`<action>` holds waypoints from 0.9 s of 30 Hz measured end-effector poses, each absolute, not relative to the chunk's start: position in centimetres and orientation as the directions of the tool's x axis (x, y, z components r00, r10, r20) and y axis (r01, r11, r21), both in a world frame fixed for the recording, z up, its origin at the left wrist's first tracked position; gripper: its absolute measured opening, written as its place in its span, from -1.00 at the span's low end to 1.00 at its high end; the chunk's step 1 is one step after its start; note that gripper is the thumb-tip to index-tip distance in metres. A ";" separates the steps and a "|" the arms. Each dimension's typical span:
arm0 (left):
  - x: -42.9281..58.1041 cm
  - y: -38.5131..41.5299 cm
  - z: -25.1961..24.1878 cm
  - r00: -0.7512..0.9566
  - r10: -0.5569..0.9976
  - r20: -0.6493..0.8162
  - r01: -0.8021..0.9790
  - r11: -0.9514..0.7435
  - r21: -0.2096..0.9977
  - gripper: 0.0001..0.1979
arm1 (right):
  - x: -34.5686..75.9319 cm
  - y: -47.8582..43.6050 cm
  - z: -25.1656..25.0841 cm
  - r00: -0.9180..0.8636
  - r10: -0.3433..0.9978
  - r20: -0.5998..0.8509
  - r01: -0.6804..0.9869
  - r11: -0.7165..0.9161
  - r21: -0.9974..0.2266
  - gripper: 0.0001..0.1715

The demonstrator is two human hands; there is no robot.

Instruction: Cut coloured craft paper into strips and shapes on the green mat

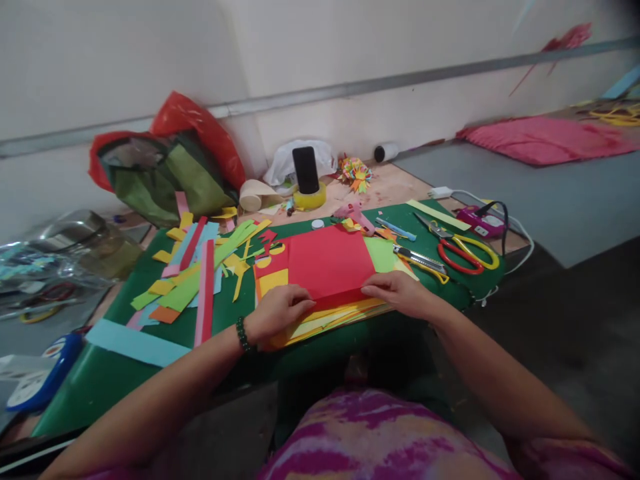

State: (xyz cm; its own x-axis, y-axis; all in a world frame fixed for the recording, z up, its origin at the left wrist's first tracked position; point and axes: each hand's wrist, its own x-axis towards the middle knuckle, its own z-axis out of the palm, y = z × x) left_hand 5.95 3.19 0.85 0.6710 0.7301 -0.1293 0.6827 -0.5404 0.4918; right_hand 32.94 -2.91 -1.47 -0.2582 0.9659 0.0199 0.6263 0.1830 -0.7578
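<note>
A sheet of red paper (330, 257) lies on a stack of yellow, orange and green paper (330, 320) at the front of the green table. My left hand (283, 310) pinches the sheet's near left corner between thumb and fingers. At the near right corner, my right hand (397, 293) pinches the same sheet. Its near edge is bent up in a narrow fold between my hands. Just beyond my right hand lie a utility knife (417, 259) and scissors with red and yellow handles (457, 250).
Cut paper strips (205, 287) cover the table's left side. Behind the paper are a pink glue gun (356, 217) and a phone (306, 170) propped on a yellow tape roll (310, 197). A purple power strip (480, 221) with cables sits at the right edge.
</note>
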 end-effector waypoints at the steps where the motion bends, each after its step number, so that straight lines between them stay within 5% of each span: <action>1: 5.9 3.4 0.7 0.658 0.740 -0.139 0.689 -0.517 0.508 -0.69 | 32.9 -2.9 -1.6 -0.209 0.978 0.007 0.619 0.138 -0.773 -0.58; 6: 6.0 3.6 0.1 0.620 0.770 -0.147 0.692 -0.449 0.565 -0.64 | 32.2 -3.6 -2.0 -0.044 0.999 0.003 0.631 0.030 -0.775 -0.64; 14: 5.2 3.7 0.2 0.634 0.755 -0.168 0.655 -0.409 0.635 -0.74 | 32.1 -4.5 -2.0 -0.068 0.990 0.125 0.653 0.139 -0.744 -0.80; 18: 4.6 3.6 0.6 0.635 0.759 0.145 0.538 -0.570 0.621 -0.73 | 31.9 -4.2 -1.6 -0.002 0.931 0.366 0.712 0.258 -0.653 -0.80; 22: 4.2 3.2 0.7 0.647 0.621 0.443 0.489 -0.783 0.384 -0.73 | 31.9 -3.8 -1.5 -0.037 0.820 0.571 0.756 0.397 -0.521 -0.84; 27: 4.3 3.0 0.3 0.707 0.703 0.077 0.598 -0.652 0.467 -0.77 | 32.7 -3.8 -2.1 -0.167 0.952 0.259 0.641 0.304 -0.705 -0.77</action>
State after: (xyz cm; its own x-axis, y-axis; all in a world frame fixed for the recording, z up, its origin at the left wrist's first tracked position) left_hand 4.31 3.04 0.35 0.7066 0.7034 0.0771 0.5975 -0.6515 0.4674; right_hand 32.71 -3.77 -2.11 -0.1666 0.9515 0.2586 0.6408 0.3038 -0.7051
